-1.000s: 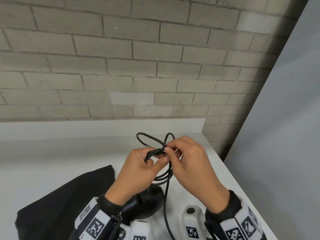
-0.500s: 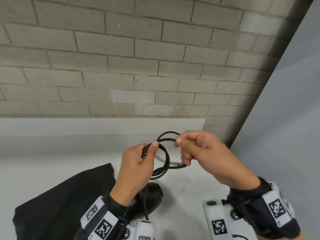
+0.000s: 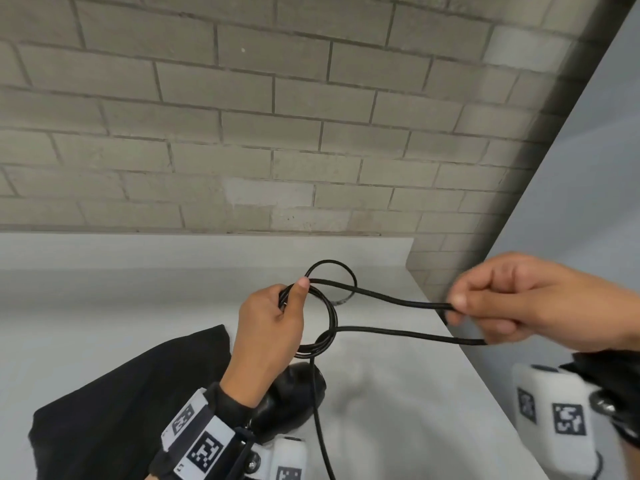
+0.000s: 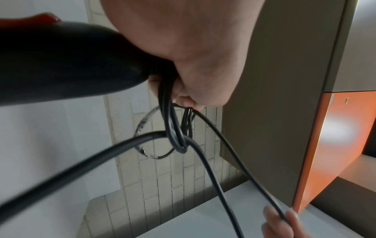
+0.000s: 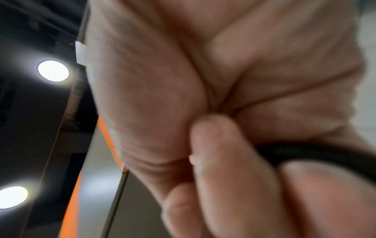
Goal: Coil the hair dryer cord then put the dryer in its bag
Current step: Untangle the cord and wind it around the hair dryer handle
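Grey brick wall (image 3: 242, 133): fills the upper frame of the head view; I see it only as backdrop.
White counter (image 3: 121, 306): spans the middle band and serves as my staging surface.
Bag (image 3: 121, 393): black fabric, lower left, lying flat beside the dryer, I judge ready for loading.
Dryer (image 3: 294, 393): black body, bottom centre under my left wrist, resting on the counter.
Right hand (image 3: 526, 303): right of frame, fingers curled round a doubled stretch of cord, drawn taut away from the coil, I judge to cinch a wrap.
Left hand (image 3: 273, 327): centre, thumb and fingers clamp the gathered loops so they cannot spring apart.
Cord (image 3: 329, 317): several loops at centre; one strand drops to the bottom edge.
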### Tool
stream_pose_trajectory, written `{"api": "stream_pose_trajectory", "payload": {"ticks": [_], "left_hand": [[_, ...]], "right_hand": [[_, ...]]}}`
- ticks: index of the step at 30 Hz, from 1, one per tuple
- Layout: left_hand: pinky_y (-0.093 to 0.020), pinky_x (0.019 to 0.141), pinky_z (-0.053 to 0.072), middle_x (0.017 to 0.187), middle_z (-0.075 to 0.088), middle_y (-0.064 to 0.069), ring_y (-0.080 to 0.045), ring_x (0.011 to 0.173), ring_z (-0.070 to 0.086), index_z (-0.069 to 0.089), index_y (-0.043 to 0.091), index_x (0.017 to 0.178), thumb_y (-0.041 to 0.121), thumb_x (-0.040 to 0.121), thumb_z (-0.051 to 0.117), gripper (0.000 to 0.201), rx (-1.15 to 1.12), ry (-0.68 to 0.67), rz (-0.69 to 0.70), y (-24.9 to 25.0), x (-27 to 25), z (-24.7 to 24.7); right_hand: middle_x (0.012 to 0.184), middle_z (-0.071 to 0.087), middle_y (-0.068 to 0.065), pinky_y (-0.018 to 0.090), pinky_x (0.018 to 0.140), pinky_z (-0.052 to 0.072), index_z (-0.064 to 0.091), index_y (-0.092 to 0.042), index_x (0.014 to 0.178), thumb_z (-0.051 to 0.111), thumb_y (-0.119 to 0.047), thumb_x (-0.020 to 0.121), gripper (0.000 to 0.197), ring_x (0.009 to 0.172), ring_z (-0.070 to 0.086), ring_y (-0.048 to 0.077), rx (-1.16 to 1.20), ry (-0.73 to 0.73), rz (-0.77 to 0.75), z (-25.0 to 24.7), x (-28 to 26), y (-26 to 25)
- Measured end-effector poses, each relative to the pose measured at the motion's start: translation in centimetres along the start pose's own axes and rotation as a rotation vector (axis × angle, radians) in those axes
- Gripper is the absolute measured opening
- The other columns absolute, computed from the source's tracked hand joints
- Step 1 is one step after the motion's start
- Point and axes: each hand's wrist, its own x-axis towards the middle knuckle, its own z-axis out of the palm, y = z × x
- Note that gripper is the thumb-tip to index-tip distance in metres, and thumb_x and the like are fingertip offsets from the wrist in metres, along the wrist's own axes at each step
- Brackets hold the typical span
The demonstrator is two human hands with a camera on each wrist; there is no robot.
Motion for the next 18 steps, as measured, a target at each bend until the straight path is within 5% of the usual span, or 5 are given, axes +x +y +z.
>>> {"api": "stream_pose_trajectory", "payload": {"ticks": [3,6,11,18], "left_hand": [[-0.033,0.052,0.029,0.049,0.029,0.002,-0.018,0.049,0.031,0.031,0.015,0.056,0.044,0.097,0.053,0.055,-0.005,-0.031,-0.007,-0.1,0.2,-0.1],[-0.032,0.051,0.029,0.049,0.029,0.002,-0.017,0.049,0.03,0.031,0.014,0.056,0.044,0.097,0.053,0.055,0.006,-0.079,0.017,0.4,-0.1,0.7],[-0.028,0.051,0.027,0.044,0.025,0.009,-0.013,0.046,0.028,0.027,0.018,0.054,0.04,0.098,0.054,0.056,0.033,-0.065,0.031,0.2,0.6,1.0],[-0.019,0.046,0.029,0.039,0.024,0.007,-0.013,0.043,0.028,0.027,0.016,0.053,0.036,0.099,0.054,0.057,0.095,0.003,0.043,-0.2,1.1,0.5]], "right_hand": [[0.044,0.032,0.002,0.017,0.04,0.033,0.069,0.001,0.072,0.088,-0.062,0.048,0.07,0.04,0.022,0.012,-0.041,0.135,0.074,-2.4,-1.3,0.1],[0.042,0.031,0.0,0.019,0.038,0.035,0.068,0.001,0.068,0.091,-0.061,0.038,0.072,0.035,0.023,0.012,0.005,0.427,0.055,-4.5,-1.6,0.3],[0.045,0.041,-0.006,0.03,0.049,0.042,0.062,0.0,0.079,0.06,-0.029,0.094,0.033,0.037,0.033,0.01,0.125,0.835,0.017,-5.8,1.1,3.7],[0.069,0.064,0.011,0.05,0.073,0.053,0.061,0.003,0.088,0.044,-0.013,0.102,0.027,0.062,0.056,0.023,-0.165,0.853,0.232,-0.9,5.9,12.8]]}}
